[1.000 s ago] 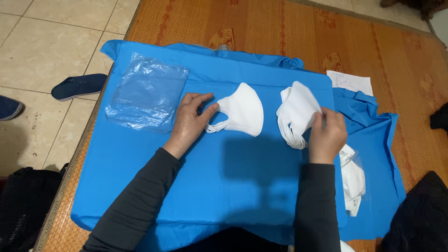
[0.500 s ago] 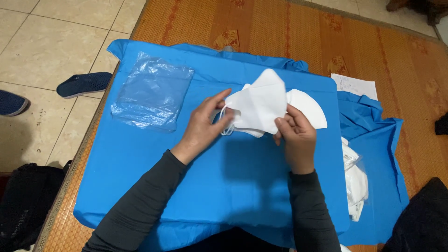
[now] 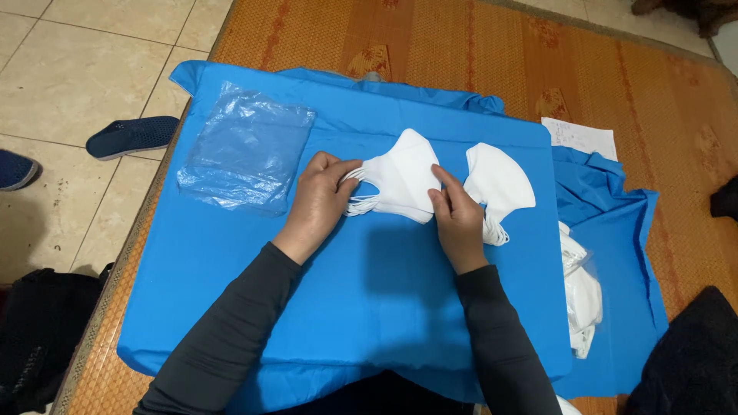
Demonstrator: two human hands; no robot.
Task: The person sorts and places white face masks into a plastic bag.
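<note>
My left hand and right hand grip folded white mask; second mask partly hidden behind right fingers.

Both hands gripping white masks, blue cloth, clear bag

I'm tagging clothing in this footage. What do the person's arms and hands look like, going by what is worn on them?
Both arms wear long, close-fitting dark grey sleeves reaching the wrists. The left hand and right hand are bare: no gloves, rings, watch or bracelets visible. The sleeves look plain, with no markings.
</note>
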